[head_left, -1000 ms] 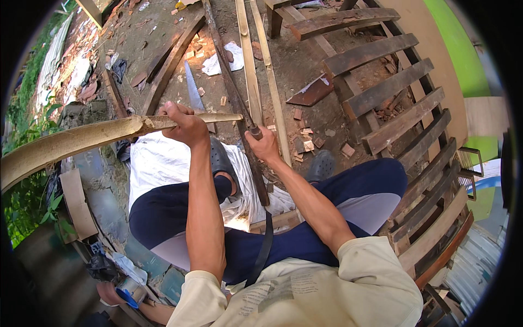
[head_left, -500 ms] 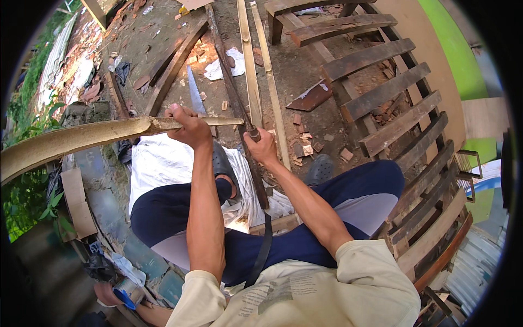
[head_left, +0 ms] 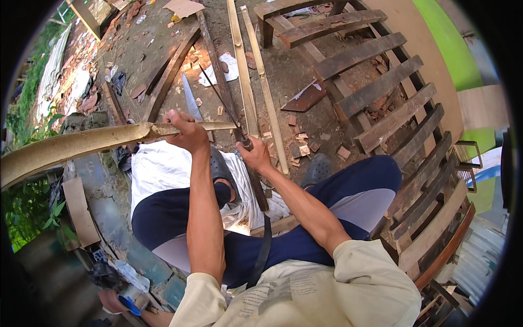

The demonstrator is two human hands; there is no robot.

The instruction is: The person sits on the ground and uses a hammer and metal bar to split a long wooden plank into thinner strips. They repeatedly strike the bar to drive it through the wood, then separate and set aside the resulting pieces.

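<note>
My left hand (head_left: pixel 188 132) is closed around a split bamboo strip (head_left: pixel 81 143), which curves in from the left rim. The strip's pale, tapered end sticks out past my fist to the right. In my closed right hand (head_left: pixel 256 155) is the handle of a long knife (head_left: pixel 248 144). Its thin dark blade points away and to the left, and crosses close to the bamboo tip; whether they touch I cannot tell. Below the knife, a dark wooden pole (head_left: pixel 217 52) runs from the far ground toward my lap, where a black strap (head_left: pixel 264 245) lies.
A handsaw (head_left: pixel 191 98) lies on the ground beyond my left hand. Two long bamboo strips (head_left: pixel 243 65) stretch away ahead. Wood chips (head_left: pixel 297 150) are scattered near my right shoe, and a slatted wooden frame (head_left: pixel 381 98) stands on the right. White cloth (head_left: pixel 158 166) spreads under my left leg.
The knife's blade has turned and now shows as a thin line slanting away to the left. My right hand has shifted slightly left and nearer; my left hand still grips the bamboo strip.
</note>
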